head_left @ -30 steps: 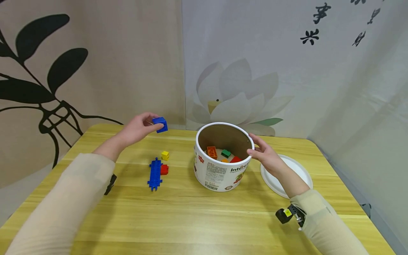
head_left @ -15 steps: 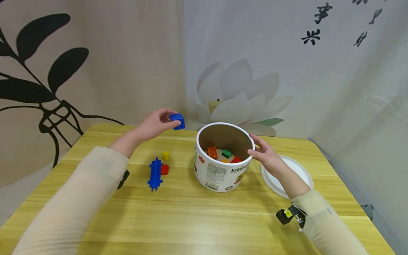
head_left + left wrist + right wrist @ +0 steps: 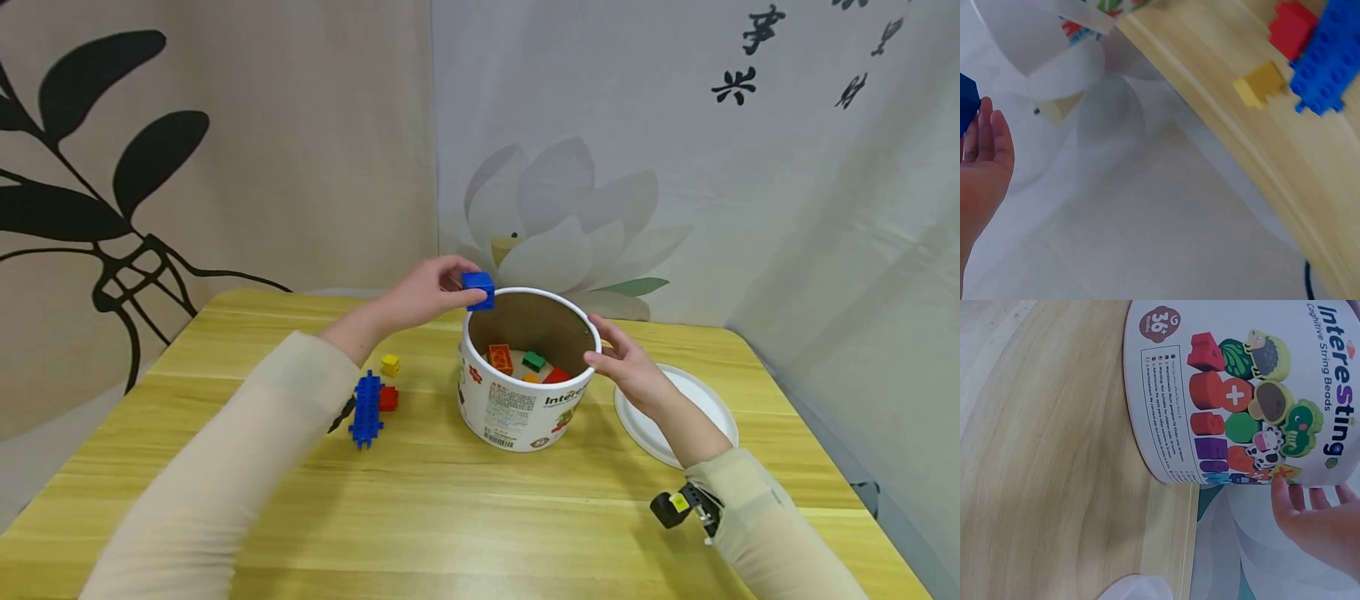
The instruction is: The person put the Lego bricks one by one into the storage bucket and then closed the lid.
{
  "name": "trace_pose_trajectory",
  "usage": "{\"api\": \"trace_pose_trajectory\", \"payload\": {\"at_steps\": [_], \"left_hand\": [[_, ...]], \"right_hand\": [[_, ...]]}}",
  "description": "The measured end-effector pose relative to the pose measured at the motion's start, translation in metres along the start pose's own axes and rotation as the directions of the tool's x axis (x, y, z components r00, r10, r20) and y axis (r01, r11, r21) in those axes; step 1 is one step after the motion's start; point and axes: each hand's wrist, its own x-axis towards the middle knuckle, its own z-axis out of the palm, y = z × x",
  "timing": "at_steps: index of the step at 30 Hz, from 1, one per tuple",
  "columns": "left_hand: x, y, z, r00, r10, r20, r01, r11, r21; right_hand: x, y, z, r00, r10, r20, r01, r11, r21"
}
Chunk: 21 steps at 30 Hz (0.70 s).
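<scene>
My left hand (image 3: 427, 293) pinches a blue toy block (image 3: 478, 291) between thumb and fingers, at the upper left rim of a round white tub (image 3: 517, 417). In the left wrist view, the same blue block (image 3: 967, 103) shows at the left edge beside the fingers. My right hand (image 3: 628, 367) grips the tub's right rim, thumb on the near side. Inside the tub lie an orange block (image 3: 500, 358), a green block (image 3: 534, 361) and a red block (image 3: 557, 376), with part of a yellow-orange piece in front.
On the wooden table (image 3: 450, 517), left of the tub, lie a long blue studded piece (image 3: 367, 410), a small red block (image 3: 388, 398) and a yellow block (image 3: 391, 364). A white round lid (image 3: 697, 404) lies right of the tub, partly under my right forearm. A printed curtain hangs behind.
My left hand has carried the blue block rightward, from above the table's left part to the tub's rim. The right hand and the tub have stayed in place.
</scene>
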Motion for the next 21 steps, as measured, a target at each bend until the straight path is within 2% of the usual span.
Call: {"api": "trace_pose_trajectory", "payload": {"at_steps": [6, 12, 15, 21], "left_hand": [[0.01, 0.015, 0.021, 0.996, 0.035, 0.077, -0.035, 0.999, 0.002], [0.019, 0.023, 0.04, 0.987, 0.043, 0.155, -0.054, 0.996, 0.066], [0.02, 0.025, 0.046, 0.981, 0.037, 0.192, -0.057, 0.994, 0.098], [0.018, 0.024, 0.051, 0.971, 0.048, 0.235, -0.072, 0.993, 0.095]], "right_hand": [[0.0, 0.001, 0.0, 1.0, 0.007, -0.005, -0.007, 1.0, 0.005], [-0.001, 0.001, 0.0, 1.0, 0.001, -0.005, -0.001, 1.0, 0.011], [0.0, 0.002, -0.001, 1.0, 0.006, -0.006, -0.006, 1.0, 0.01], [0.0, 0.002, -0.001, 1.0, 0.004, -0.007, -0.004, 1.0, 0.008]]}}
